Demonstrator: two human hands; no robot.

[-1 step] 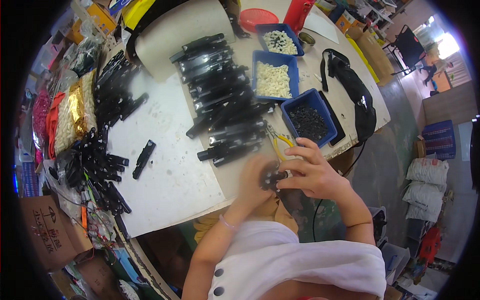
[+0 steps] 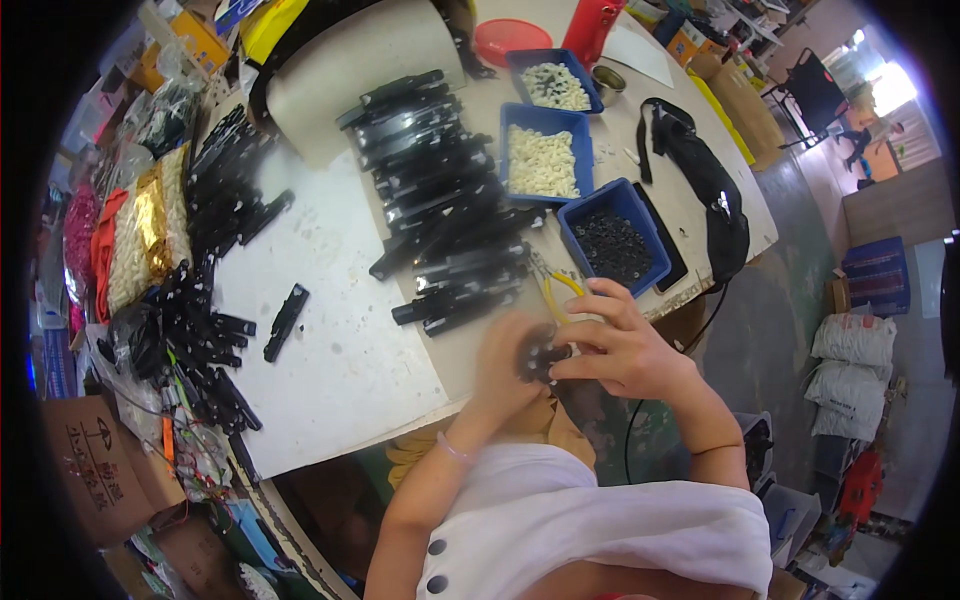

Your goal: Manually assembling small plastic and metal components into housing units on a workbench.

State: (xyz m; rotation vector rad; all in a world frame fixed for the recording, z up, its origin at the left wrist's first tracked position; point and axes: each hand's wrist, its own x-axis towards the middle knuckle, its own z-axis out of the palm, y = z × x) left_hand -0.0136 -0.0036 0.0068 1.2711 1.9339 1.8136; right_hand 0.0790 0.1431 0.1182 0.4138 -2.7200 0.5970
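My left hand (image 2: 505, 365), smeared by motion, is closed round a dark black plastic part (image 2: 540, 355) at the table's front edge. From the right, my right hand (image 2: 628, 348) pinches at the same part with thumb and forefinger, its other fingers bent above. The grip hides most of the part, and its exact kind cannot be made out. Just beyond my hands lie yellow-handled pliers (image 2: 553, 285). A stack of long black plastic pieces (image 2: 440, 190) covers the table's middle. One single black piece (image 2: 287, 322) rests apart on the white sheet at left.
Three blue trays stand at right: one of small black rings (image 2: 612, 245), one of cream pieces (image 2: 543, 160), one of mixed pieces (image 2: 555, 86). A black pouch (image 2: 700, 175) lies beyond them. More black pieces pile up at the left (image 2: 205, 340), near a cardboard box (image 2: 105, 450).
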